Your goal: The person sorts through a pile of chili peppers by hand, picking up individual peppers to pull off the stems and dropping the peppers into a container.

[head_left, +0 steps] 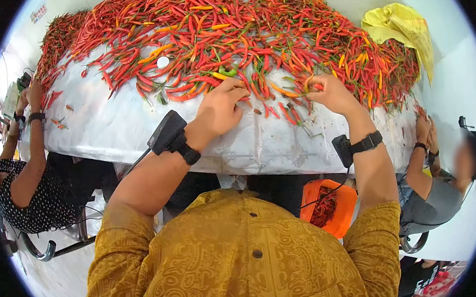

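A wide heap of red, orange and a few green chili peppers (203, 40) covers the back of the white-covered table (98, 122). My left hand (222, 106) is at the heap's front edge, its fingers bent together by some peppers; what they pinch, if anything, is hidden. To its right, my right hand (327, 92) has thumb and fingers closed on a chili pepper (310, 83), orange and curved. Between the two hands lie loose red peppers and short bits. Both wrists wear dark straps with black devices.
An orange basket (350, 209) with red chilies stands below the table edge. A yellow sack (406, 26) lies at the back right. Co-workers are at the far left (28, 185) and far right (434, 190), hands by the peppers. A white round object (163, 61) sits among the chilies.
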### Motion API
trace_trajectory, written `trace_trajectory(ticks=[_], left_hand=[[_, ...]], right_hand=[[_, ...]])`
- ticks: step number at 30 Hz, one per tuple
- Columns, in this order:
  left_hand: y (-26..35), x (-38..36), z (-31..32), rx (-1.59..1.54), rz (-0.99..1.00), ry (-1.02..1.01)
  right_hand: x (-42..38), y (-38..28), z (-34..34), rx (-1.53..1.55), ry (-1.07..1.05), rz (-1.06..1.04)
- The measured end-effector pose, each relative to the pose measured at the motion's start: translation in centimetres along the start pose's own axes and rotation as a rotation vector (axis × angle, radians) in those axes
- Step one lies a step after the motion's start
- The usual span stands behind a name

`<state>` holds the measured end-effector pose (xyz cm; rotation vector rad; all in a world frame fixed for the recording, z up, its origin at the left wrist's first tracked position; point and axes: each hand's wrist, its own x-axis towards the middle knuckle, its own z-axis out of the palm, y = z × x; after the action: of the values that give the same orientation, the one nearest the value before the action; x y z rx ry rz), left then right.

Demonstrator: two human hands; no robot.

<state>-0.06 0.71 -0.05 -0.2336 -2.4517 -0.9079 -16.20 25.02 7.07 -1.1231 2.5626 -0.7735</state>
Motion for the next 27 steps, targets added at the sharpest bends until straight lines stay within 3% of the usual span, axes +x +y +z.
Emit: trace_trajectory(ticks=[4,11,14,17,22,27], left_hand=[[-0.1,-0.2,0.4,0.077,-0.041,0.041],[0.0,-0.1,-0.3,-0.062,-0.064,0.044],[-0.3,0.0,-0.3,-0.117,-0.011,0.024],[-0.1,0.0,-0.9,-0.157,0.017,-0.004],[-0.4,-0.1,-0.7,-0.133,0.039,0.018],[-1.1,-0.1,0.0,-0.031,0.085,0.070]], right_hand=[[-1.9,-0.1,-0.4,0.025,-0.151,0.106],[-2.6,2.5,-1.6,-0.128,-0.137,0.108],[-2.1,2.9,-1.0,0.097,-0.122,0.135],[-1.9,2.2,-0.4,-0.100,-0.168,0.167],[-3.0,3.2,-0.4,-0.323,-0.037,-0.056],[-2.9,4.3,-1.8,-0.125,-0.110,0.111]])
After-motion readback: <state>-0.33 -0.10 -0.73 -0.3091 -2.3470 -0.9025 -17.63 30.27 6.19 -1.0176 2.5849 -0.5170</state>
